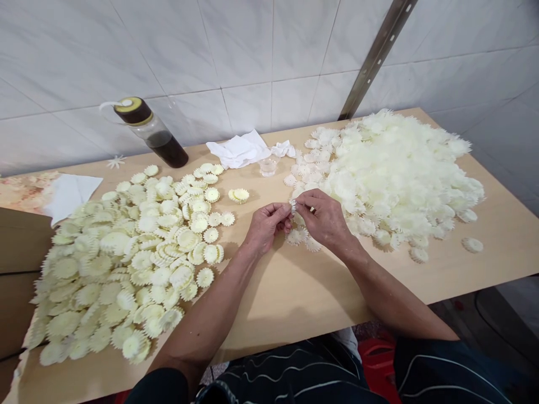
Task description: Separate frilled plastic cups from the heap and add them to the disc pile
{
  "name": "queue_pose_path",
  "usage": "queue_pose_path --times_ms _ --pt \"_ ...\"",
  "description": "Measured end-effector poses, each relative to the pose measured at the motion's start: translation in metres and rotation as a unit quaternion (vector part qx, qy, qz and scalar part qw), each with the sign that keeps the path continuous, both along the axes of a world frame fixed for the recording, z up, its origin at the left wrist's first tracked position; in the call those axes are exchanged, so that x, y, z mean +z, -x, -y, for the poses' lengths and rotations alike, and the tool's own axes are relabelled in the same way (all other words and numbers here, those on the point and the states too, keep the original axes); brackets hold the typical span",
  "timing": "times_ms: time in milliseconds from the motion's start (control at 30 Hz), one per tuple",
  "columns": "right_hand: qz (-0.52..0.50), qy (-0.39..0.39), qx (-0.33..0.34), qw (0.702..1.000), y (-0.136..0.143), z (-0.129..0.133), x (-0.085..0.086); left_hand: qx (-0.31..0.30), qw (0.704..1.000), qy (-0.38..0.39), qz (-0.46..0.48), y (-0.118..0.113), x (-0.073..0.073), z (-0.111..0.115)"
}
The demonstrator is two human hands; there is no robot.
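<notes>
Near the middle of the table, my left hand [269, 223] and my right hand [320, 217] meet at a small white petal disc [293, 205] with a toothed edge. My left thumb and fingers pinch it from the left, and the bent fingers of my right hand close on its other side. Fingers cover much of the disc. Below my hands lie a few thin toothed petal pieces [297, 235]. Just right of them spreads a large heap of pale, fluffy petal pieces [391, 174]. To the left is a pile of yellowish toothed discs [138, 258], some stacked together.
A bottle of dark liquid [162, 143] stands against the tiled wall [244, 45]. White tissues [240, 149] and a small clear cup [268, 166] sit at the back. One stacked disc group [238, 195] lies apart. A cardboard box [19, 280] borders the left side.
</notes>
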State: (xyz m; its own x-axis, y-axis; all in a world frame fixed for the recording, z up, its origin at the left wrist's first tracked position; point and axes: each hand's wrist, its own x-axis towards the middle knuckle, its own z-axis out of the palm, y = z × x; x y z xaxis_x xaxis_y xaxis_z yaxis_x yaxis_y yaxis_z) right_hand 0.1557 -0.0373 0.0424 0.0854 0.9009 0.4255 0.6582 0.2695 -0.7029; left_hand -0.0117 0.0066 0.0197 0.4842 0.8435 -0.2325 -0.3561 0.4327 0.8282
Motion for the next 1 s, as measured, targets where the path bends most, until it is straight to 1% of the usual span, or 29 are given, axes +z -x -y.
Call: queue_pose_path --times_ms 233,333,433,500,667,1000 --pt "-0.009 0.005 -0.007 1.0 0.0002 -0.0007 -0.0007 0.013 1.0 0.002 0.005 0.0 0.0014 0.0007" --pt "-0.008 0.024 -0.041 0.999 0.0006 -0.0005 0.0002 0.017 1.0 0.007 0.004 -0.0002 0.0021 0.0005" --pt "-0.014 0.024 -0.069 0.997 0.0017 -0.0003 0.0018 0.02 1.0 0.011 0.004 -0.0003 0.0019 0.0001" --pt "-0.015 0.018 -0.067 0.997 0.0026 -0.0003 0.0025 0.021 1.0 0.012 0.005 -0.0002 0.0017 -0.0002" --pt "-0.029 0.017 -0.034 0.999 0.0035 -0.0014 0.002 0.021 1.0 0.015 0.004 -0.0001 0.0016 -0.0004" --pt "-0.03 0.016 -0.03 0.999 0.0078 0.0009 0.0017 0.033 0.999 0.011 -0.002 -0.0006 0.0014 0.0003"
